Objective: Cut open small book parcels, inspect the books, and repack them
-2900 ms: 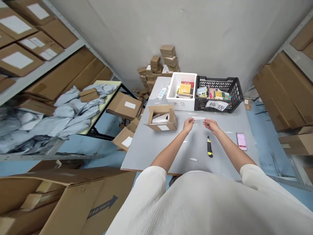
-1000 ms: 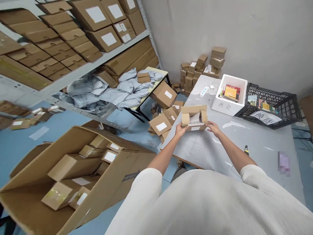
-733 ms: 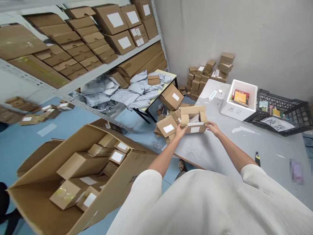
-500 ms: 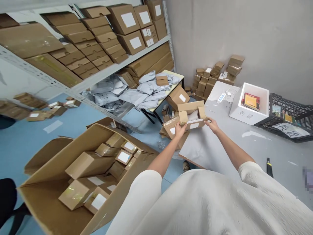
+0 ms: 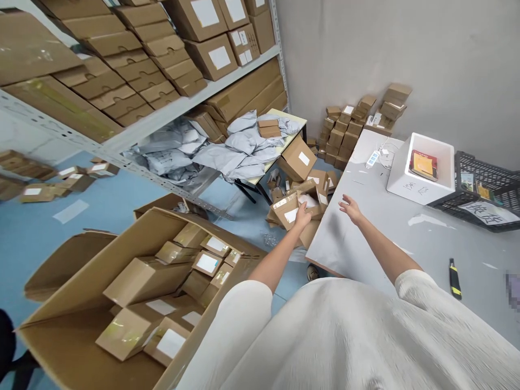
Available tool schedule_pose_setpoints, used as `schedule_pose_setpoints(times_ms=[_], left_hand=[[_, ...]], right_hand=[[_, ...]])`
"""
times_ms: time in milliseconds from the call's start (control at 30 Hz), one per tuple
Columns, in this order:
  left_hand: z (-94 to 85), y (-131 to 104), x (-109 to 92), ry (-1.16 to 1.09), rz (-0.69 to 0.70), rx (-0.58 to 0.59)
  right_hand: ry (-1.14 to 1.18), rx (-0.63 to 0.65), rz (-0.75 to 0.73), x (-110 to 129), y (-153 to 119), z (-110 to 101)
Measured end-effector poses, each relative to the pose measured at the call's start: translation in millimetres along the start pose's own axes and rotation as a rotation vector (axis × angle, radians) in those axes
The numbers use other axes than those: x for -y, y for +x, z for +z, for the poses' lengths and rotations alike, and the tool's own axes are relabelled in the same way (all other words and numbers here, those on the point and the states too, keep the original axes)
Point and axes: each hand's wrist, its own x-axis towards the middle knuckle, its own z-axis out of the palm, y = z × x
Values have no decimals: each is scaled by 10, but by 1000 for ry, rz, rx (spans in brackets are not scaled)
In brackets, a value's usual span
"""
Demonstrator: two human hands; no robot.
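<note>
Head view — left hand (image 5: 303, 215) is at an open box (image 5: 316, 209)

A parcel storeroom, judging by metal shelving (image 5: 174, 112), stacked cardboard boxes (image 5: 213, 57) and heaped grey mailing bags (image 5: 221, 160).

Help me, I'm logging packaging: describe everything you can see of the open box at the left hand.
The open box looks like brown cardboard, with flaps raised and something white inside. It is tilted, beside the table, in front of scattered boxes; whether it touches them is unclear. The left hand meets its near side, thumb over the rim, seemingly gripping it. The right hand is apart from it.
</note>
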Motion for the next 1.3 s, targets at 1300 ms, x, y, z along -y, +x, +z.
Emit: schedule_pose_setpoints(times_ms=[1300], left_hand=[[-857, -2178, 144, -117, -93, -429]], right_hand=[[-237, 630, -42, -220, -1460, 1314]])
